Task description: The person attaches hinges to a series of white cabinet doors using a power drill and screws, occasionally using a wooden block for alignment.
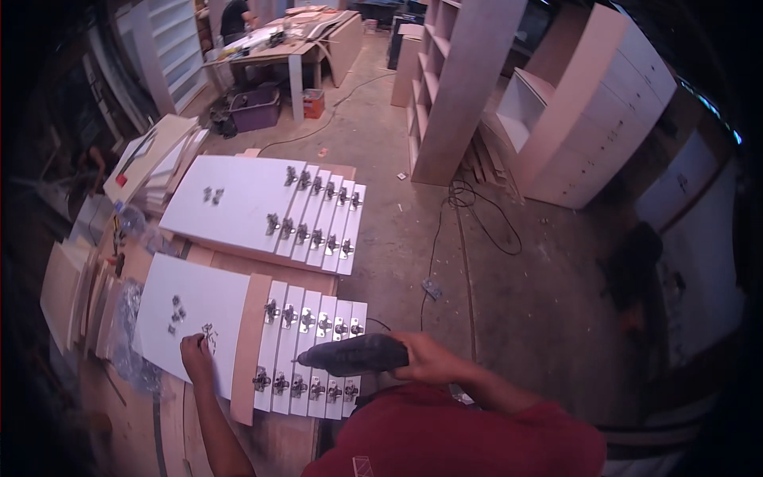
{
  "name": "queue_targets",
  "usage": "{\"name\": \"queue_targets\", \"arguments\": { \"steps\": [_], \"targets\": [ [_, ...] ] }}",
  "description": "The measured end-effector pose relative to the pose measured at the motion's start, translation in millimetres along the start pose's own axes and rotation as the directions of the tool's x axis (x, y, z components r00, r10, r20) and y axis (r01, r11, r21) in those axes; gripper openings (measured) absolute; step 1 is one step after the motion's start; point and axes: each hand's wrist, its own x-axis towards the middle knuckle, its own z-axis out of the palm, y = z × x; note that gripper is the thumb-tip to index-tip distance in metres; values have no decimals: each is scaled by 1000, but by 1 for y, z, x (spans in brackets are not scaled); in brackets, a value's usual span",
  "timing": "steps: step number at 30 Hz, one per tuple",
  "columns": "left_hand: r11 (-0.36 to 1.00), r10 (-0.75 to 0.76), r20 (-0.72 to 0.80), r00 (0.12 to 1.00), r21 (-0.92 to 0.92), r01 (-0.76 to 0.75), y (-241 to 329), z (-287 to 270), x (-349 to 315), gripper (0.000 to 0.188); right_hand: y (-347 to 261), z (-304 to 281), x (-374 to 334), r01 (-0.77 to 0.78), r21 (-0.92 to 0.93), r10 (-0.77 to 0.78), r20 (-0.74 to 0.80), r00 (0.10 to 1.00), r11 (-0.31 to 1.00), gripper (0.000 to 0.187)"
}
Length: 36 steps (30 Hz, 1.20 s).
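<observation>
My right hand (415, 359) grips a dark power drill (354, 355), its bit pointing left over a row of overlapping white panels (306, 350). Metal cabinet hinges (307, 319) are fixed along both ends of these panels. On the left, my left hand (195, 356) is at a small pile of screws (209, 332) on a white board (195, 290), fingertips pinched together. Whatever lies between them is too small to make out. Several loose hinge parts (176, 312) rest on the same board, just beyond that hand. A bare wooden strip (251, 342) lies between the board and the hinged panels.
Farther off, a second stack of white panels (238, 187) carries more hinges. Clear plastic wrap (137, 342) lies at the left. Across the floor runs a black cable (509, 222) near a tall shelf unit (469, 87). Another person (236, 17) stands by a far workbench (318, 49).
</observation>
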Motion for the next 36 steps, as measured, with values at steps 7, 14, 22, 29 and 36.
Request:
{"name": "queue_targets", "arguments": {
  "steps": [7,14,22,29,36],
  "targets": [
    [982,-115,178,977,166,85,-1,1,25,10,18,-7,2,-50,-13,52,108,993,999,51],
    [962,-263,179,948,124,244,-36,1,47,9,42,-30,8,55,73,-64,133,989,996,52],
    [951,-259,176,950,215,220,-8,-2,47,10,71,-77,15,-36,68,23,185,982,997,52],
    [920,-219,179,959,365,142,8,5,36,10,90,-110,26,-19,20,16,159,987,1000,55],
    [870,-406,20,914,316,380,13,9,30,27,96,-112,32,-6,34,-1,210,978,999,52]
  ]
}}
